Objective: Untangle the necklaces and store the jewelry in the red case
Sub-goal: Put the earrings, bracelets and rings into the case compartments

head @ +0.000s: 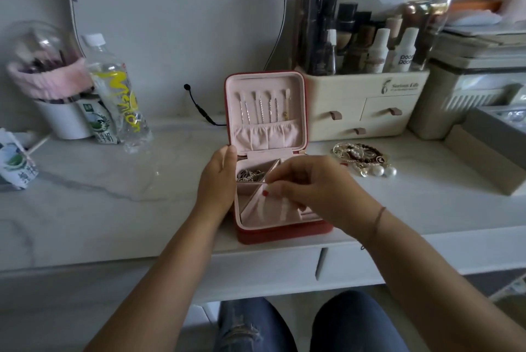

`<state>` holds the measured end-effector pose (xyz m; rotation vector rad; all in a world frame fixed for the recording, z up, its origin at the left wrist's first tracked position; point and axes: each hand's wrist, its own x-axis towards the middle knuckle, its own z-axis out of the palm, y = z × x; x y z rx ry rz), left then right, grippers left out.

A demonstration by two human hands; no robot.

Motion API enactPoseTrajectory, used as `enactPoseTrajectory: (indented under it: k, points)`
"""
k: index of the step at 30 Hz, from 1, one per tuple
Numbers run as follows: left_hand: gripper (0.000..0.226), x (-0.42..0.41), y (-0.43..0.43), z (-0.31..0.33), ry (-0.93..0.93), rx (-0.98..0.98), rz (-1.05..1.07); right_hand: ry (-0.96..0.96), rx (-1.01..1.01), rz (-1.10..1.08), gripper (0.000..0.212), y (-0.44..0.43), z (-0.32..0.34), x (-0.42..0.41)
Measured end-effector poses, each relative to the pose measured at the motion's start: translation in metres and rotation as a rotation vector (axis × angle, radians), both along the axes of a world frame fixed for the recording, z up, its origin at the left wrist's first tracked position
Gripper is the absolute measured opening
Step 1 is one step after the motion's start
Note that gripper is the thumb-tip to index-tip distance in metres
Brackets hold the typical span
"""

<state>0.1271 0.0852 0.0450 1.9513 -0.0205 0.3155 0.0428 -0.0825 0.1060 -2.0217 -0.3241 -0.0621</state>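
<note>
I steady the red case (284,233) with the left hand (217,178): its palm and straight fingers press flat against the case's left wall and grip nothing. The right hand (310,183) hangs over the middle of the tray, fingers curled and tips drawn together. Blur hides whether they pinch a chain, so I cannot tell. The case stands open near the front edge of the table (113,195), lid upright. A silver piece (249,174) lies in the rear-left compartment. A tangle with pearls (361,158) lies on the table just right of the case. My judgement for this step:

- Maintain pressure with the left hand so the case cannot slide.
- Lower each chain straight down into one compartment so it coils from the bottom.
- Avoid draping it across a divider.
- Release it only once it is slack.
</note>
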Motion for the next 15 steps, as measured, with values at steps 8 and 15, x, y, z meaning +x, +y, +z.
enactPoseTrajectory:
  k: [8, 15]
  points:
    - [0.04, 0.0, 0.0, 0.0, -0.015, 0.0, -0.015, -0.21, -0.349, -0.108, 0.012, 0.005, -0.018, 0.005]
    - [0.038, -0.001, 0.0, -0.002, -0.028, 0.01, -0.007, -0.266, -0.205, -0.447, 0.009, -0.063, -0.018, 0.025]
